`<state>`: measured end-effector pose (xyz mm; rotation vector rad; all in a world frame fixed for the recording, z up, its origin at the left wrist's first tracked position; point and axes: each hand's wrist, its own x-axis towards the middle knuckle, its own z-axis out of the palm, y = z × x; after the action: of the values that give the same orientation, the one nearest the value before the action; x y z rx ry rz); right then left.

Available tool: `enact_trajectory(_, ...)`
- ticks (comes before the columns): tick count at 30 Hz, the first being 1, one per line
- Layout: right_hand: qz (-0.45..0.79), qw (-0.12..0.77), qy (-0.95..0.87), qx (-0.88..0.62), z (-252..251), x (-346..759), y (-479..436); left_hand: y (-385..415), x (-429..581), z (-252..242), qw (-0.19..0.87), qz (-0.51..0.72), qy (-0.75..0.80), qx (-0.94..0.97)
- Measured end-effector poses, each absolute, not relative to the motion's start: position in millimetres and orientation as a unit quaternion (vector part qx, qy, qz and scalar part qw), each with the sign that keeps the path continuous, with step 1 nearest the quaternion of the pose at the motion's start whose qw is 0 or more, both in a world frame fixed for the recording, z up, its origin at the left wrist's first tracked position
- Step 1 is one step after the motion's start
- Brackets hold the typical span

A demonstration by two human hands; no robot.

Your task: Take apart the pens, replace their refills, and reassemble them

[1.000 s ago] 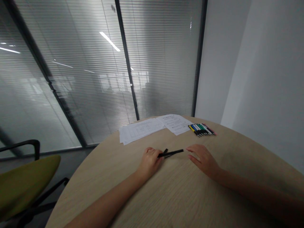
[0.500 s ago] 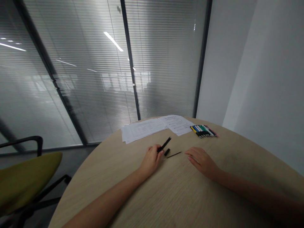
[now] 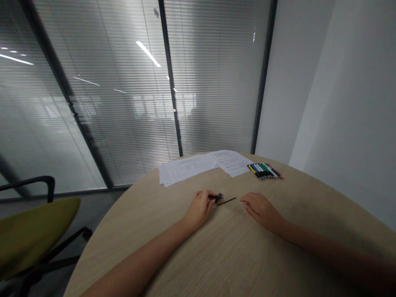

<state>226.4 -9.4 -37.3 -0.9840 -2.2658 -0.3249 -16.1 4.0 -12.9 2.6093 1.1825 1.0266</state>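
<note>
Slatted blinds sit behind a glass partition [image 3: 117,103], and here on the far left an olive-green chair seat [image 3: 31,231] tucks in by a round pale-wood table [image 3: 235,255]; two printed sheets [image 3: 185,170] lie flat and overlapping toward the far edge, well out of the way of the work area; now the left hand [image 3: 199,209] curls its fingers in, pinching a short black pen part [image 3: 219,197] that pokes out past the fingertips, raised just off the tabletop; just beside it a thin black rod [image 3: 227,201] lies flat on the wood, out of the left hand's grip; the right hand [image 3: 261,209] rests palm down, fingers loosely spread, close to the rod's far tip without touching it; beyond, a tidy row of colored pens [image 3: 265,170] lies side by side, kept together near the table's edge; a plain white wall [image 3: 340,103] closes the right side.
</note>
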Motion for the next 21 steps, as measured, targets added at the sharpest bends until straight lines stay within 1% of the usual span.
enact_trajectory(7, -0.120, 0.289, -0.872, -0.376, -37.6, 225.3, -10.1, 5.3, -17.2, -14.5, 0.073, 0.350, 0.407, 0.841)
enact_trajectory(12, -0.159, 0.232, -0.893, -0.351, -29.8, 214.5, -5.7, 11.2, -20.2, -15.2, 0.096, 0.377, 0.442, 0.809)
enact_trajectory(17, -0.209, 0.191, -0.889, -0.359, -26.4, 196.2, 9.3, 16.9, -23.0, -16.3, 0.112, 0.404, 0.469, 0.777)
enact_trajectory(21, -0.226, 0.122, -0.888, -0.382, -23.4, 184.4, 15.7, 17.5, -24.0, -16.6, 0.103, 0.412, 0.479, 0.769)
